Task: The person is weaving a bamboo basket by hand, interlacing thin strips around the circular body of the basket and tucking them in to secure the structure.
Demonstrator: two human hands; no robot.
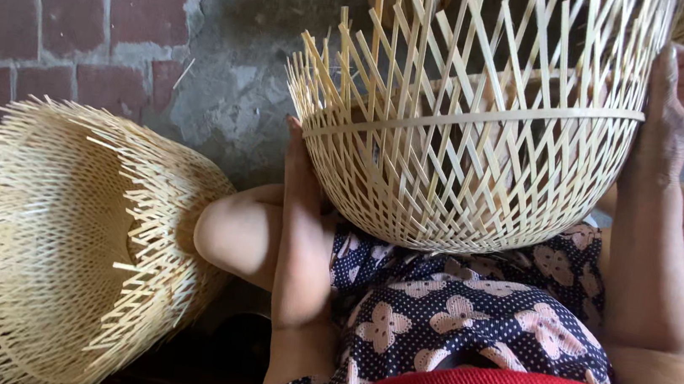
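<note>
Stack: finished baskets (pixel 57 247) lie on their sides on the brick floor (pixel 56 10), well apart from my work.
Left hand (pixel 298 162): I have it pressed flat to the near-left wall of the basket (pixel 466 137); its fingers are hidden, so I cannot tell whether they close on a strip.
Basket: rests on my lap, loose strip ends up.
Right hand (pixel 673 108): open palm laid on the far-right rim.
Advice: I judge even pressure from both sides keeps the hoop (pixel 485 118) round; avoid squeezing the strips.
</note>
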